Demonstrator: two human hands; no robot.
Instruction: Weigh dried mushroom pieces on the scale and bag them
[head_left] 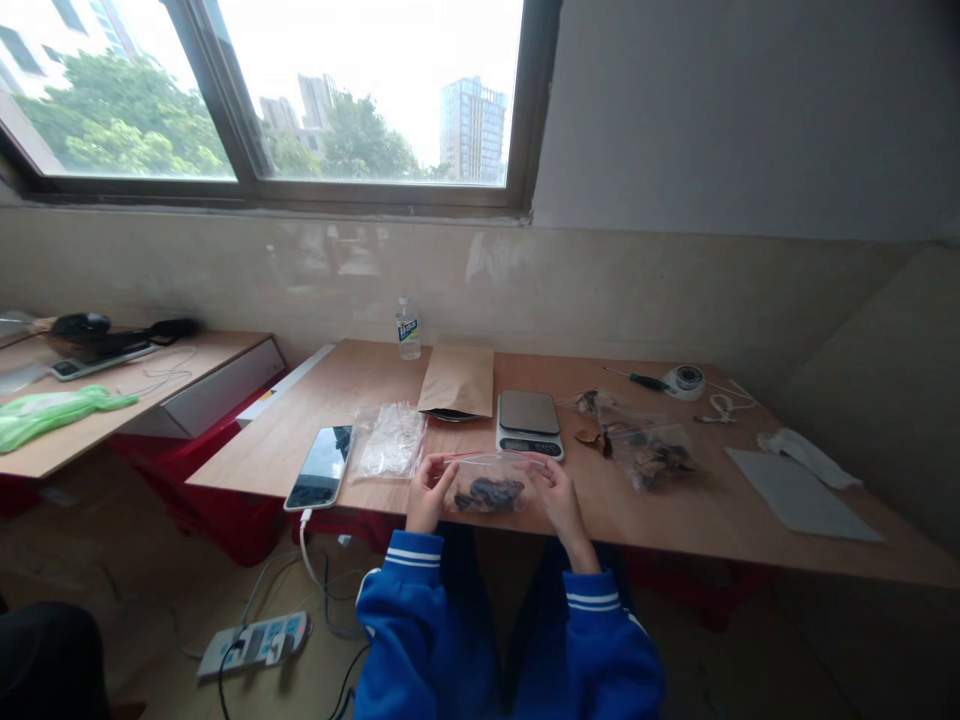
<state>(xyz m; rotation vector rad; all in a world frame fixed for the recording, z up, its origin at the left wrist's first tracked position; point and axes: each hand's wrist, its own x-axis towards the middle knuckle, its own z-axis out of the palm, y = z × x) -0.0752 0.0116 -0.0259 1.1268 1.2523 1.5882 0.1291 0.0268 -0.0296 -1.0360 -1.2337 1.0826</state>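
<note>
A clear zip-lock bag [487,492] with dark, dried-looking pieces inside is stretched between my two hands at the table's front edge. My left hand [430,488] pinches its upper left corner, and my right hand [556,495] pinches the upper right end of its red-lined seal. Just beyond the bag sits a white digital scale [528,415] with a bare metal plate; its display is too small to read. To the left lies a pack of clear empty bags [388,442]. A brown paper pouch [457,380] lies behind, next to the scale.
Right of the scale are filled clear bags [660,458] and a loose brown piece [594,441]. Farther right are a screwdriver [646,381], a white dome camera [685,382] and a white sheet [802,495]. A phone [321,468] on its cable and a bottle [408,330] stand left.
</note>
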